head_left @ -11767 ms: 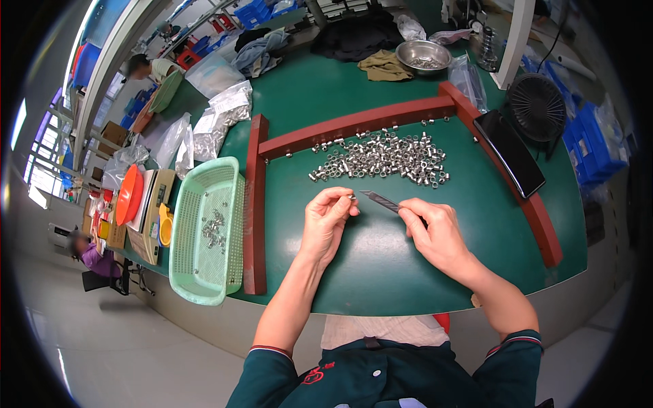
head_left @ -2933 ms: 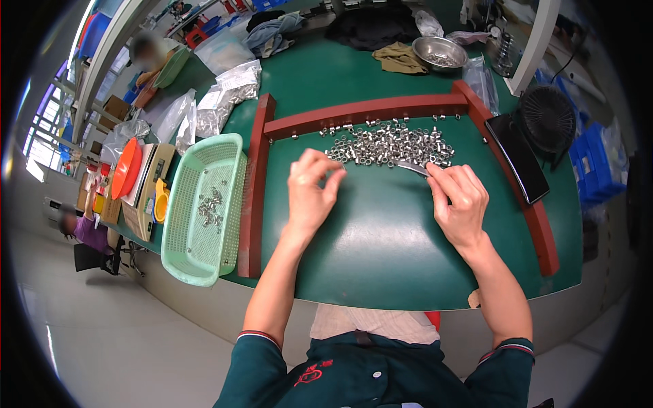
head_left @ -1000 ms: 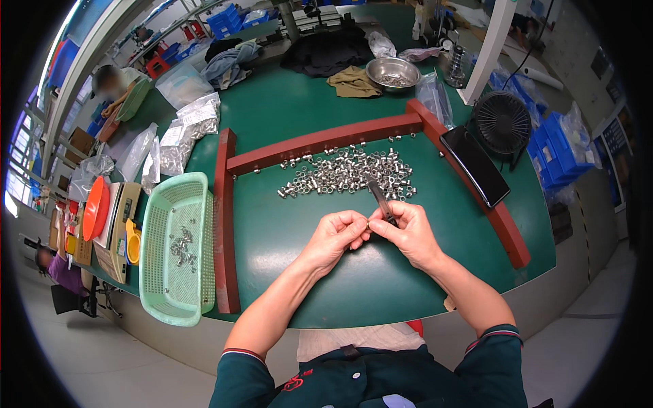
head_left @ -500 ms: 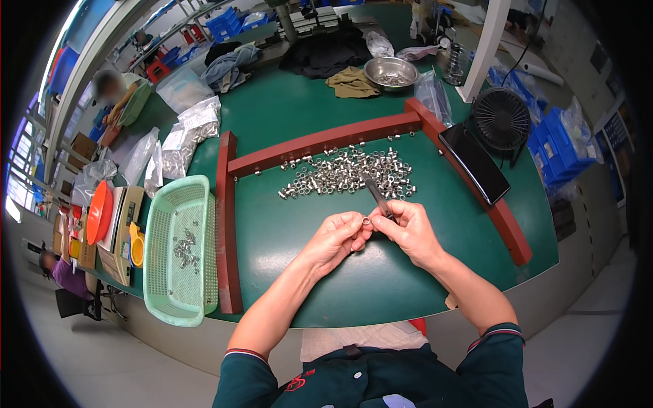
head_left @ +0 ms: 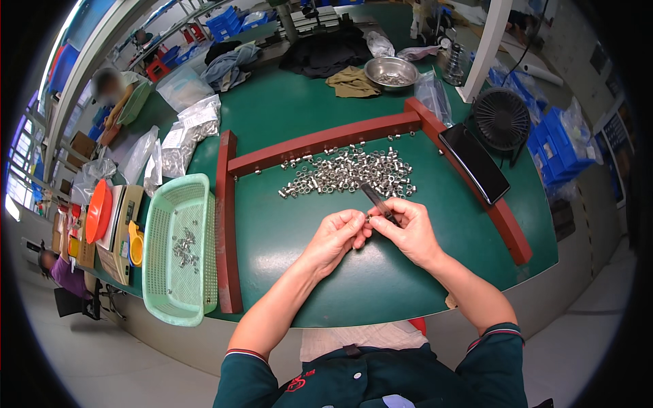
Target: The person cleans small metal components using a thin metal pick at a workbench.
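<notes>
Just above the near part of the green table, my two hands meet. My left hand (head_left: 333,238) pinches a small silver metal ring (head_left: 368,219) between thumb and fingertips, and the right fingertips touch or nearly touch it. Held across the fingers of my right hand (head_left: 412,233) is a slim dark tool (head_left: 375,198); its far end points up and left toward the parts, and its exact kind cannot be made out. Beyond the hands lies a loose pile of small silver metal rings (head_left: 347,170).
A dark red frame (head_left: 326,141) borders the pile on three sides. Left of it stands a green basket (head_left: 180,292) with some metal parts inside. A phone (head_left: 475,163) rests on the right bar, beside a black fan (head_left: 501,119). A steel bowl (head_left: 391,71) sits farther back.
The metal ring has turned in my fingertips, from its round opening showing to nearly edge-on. The dark tool has tilted slightly left. Both hands stay in about the same place.
</notes>
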`<action>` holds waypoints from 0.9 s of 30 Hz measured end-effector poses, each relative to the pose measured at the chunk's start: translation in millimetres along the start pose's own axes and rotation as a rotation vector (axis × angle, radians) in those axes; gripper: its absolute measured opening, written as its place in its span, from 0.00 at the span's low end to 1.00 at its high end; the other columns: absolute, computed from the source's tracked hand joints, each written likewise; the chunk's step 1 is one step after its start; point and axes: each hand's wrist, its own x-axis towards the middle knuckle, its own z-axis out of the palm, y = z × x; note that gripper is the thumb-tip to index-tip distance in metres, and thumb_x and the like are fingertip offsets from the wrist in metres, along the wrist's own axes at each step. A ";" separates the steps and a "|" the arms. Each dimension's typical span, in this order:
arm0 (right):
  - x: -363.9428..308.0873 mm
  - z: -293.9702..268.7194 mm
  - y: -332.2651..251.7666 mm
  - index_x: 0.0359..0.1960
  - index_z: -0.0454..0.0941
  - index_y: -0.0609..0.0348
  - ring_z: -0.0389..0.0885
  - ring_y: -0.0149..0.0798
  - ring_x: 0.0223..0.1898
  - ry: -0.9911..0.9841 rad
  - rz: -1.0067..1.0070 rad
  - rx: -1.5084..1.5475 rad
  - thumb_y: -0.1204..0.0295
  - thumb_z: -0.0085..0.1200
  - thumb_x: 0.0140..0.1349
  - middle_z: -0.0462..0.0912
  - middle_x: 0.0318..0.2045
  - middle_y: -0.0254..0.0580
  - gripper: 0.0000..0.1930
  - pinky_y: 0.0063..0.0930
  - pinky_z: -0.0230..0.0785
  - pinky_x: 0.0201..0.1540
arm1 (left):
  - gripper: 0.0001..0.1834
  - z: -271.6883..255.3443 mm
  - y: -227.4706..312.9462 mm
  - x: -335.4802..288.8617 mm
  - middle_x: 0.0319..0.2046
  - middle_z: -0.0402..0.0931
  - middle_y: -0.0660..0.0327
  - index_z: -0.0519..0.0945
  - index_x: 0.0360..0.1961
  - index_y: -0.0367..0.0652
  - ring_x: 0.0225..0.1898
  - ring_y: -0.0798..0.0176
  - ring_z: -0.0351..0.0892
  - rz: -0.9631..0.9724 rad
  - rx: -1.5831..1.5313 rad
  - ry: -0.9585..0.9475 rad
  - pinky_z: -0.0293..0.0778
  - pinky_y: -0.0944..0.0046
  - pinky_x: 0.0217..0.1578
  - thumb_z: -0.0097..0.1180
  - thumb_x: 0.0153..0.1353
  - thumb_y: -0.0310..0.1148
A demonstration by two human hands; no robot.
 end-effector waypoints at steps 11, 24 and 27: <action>0.7 1.6 -3.3 0.34 0.75 0.65 0.67 0.18 0.21 -0.035 0.098 0.164 0.77 0.51 0.55 0.75 0.24 0.32 0.06 0.11 0.57 0.21 | 0.11 1.1 2.4 -1.4 0.23 0.71 0.67 0.73 0.27 0.40 0.22 0.75 0.64 -0.003 -0.013 0.020 0.63 0.77 0.25 0.50 0.58 0.38; 0.2 0.6 -2.2 0.33 0.74 0.63 0.61 0.17 0.18 -0.034 0.121 0.148 0.75 0.52 0.54 0.73 0.21 0.29 0.06 0.10 0.50 0.18 | 0.14 0.3 1.3 0.2 0.21 0.69 0.68 0.71 0.24 0.42 0.21 0.75 0.62 -0.025 0.021 0.025 0.62 0.76 0.25 0.47 0.59 0.40; 0.9 -0.8 -3.7 0.33 0.74 0.62 0.61 0.18 0.18 -0.061 0.226 0.272 0.74 0.52 0.55 0.73 0.22 0.30 0.06 0.10 0.51 0.18 | 0.12 -8.6 -3.8 -0.1 0.21 0.68 0.67 0.70 0.23 0.41 0.20 0.76 0.62 0.059 -0.011 -0.060 0.61 0.78 0.22 0.48 0.60 0.37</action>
